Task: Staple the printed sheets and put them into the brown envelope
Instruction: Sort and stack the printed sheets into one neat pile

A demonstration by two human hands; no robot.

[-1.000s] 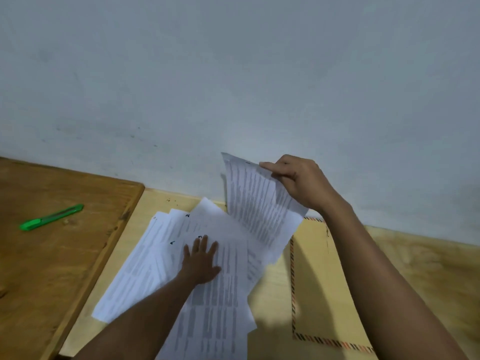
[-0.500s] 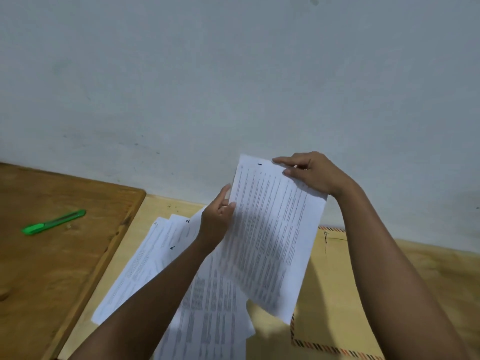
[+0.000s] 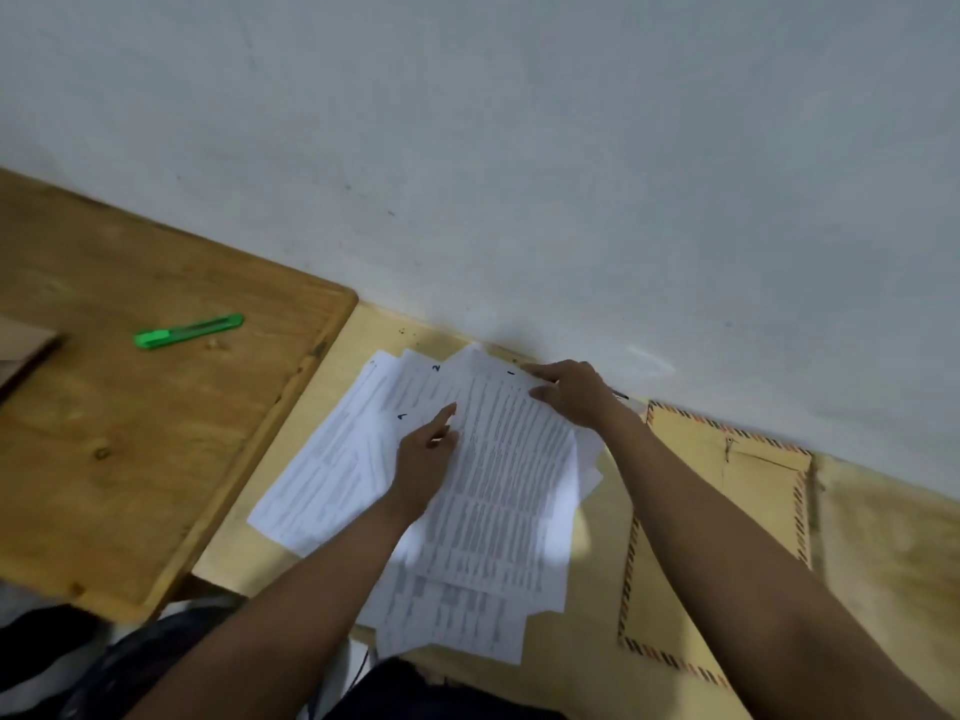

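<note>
— Printed sheets [image 3: 498,491], where are they?

— Spread in a loose, fanned pile on the pale table [image 3: 571,662], nearest the person at the bottom edge and reaching back almost to the wall. The paper is thin and white, covered in grey lines of small type too blurred to read. Handwritten numbers mark a few top corners.

— And the hands?

— The left hand [image 3: 423,454] lies on the pile near its middle, fingers fairly straight, index finger reaching toward the top sheet's left edge. I see no grip there, only touching. The right hand [image 3: 574,394] is farther back, at the top sheet's upper right corner, fingers spread and bent over it. Whether it pinches the corner or only presses on it, I cannot tell.

— Anything in the way?

— Both forearms cross the near part of the pile and hide some of it. The right forearm also crosses the near left part of the brown envelope [image 3: 727,491].

— Where is the envelope?

— Flat on the table just to the right of the pile, with a striped border along its edges and its flap seam showing near the far end. It looks like smooth paper in a yellow-brown.

— What else?

— To the left a darker wooden board [image 3: 130,459] with rounded corners and visible grain. On it, well apart from the paper, lies a slim green plastic cutter [image 3: 188,331]. Behind everything, a plain, matte grey wall [image 3: 519,148].
</note>
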